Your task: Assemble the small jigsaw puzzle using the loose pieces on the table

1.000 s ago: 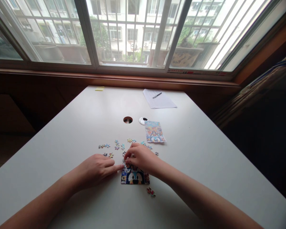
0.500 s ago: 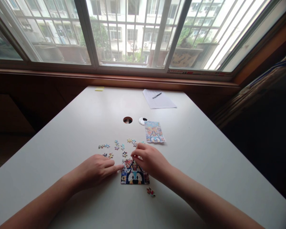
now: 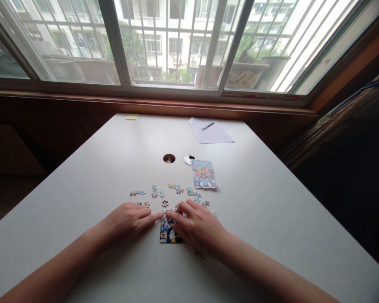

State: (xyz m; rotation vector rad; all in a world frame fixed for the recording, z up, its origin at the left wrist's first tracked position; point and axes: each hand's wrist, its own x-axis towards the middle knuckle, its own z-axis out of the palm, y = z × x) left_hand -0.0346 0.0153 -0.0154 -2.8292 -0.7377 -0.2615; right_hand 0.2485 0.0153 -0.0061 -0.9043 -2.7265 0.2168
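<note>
A partly joined jigsaw puzzle (image 3: 166,235) with a blue cartoon dog's face lies flat on the white table, its right part hidden under my right hand. My left hand (image 3: 129,219) rests to its left, index finger stretched to the puzzle's upper left edge, other fingers loosely bent. Over the puzzle is my right hand (image 3: 196,221), its index fingertip pressing down near the top left; no piece shows in its grasp. Loose puzzle pieces (image 3: 154,191) lie beyond the hands, among them a dark one (image 3: 165,203) just above the puzzle. More pieces (image 3: 198,254) lie partly covered below my right hand.
A printed picture sheet (image 3: 205,174) lies beyond my right hand. Behind it are a round cable-hole cover (image 3: 189,160) and an open cable hole (image 3: 169,158). Paper sheets (image 3: 216,134) with a pen (image 3: 208,126) and yellow sticky notes (image 3: 132,117) lie near the window.
My right hand has moved left and down over the puzzle, its index finger now pressing near the top left corner. My left index fingertip has shifted slightly up along the edge.
</note>
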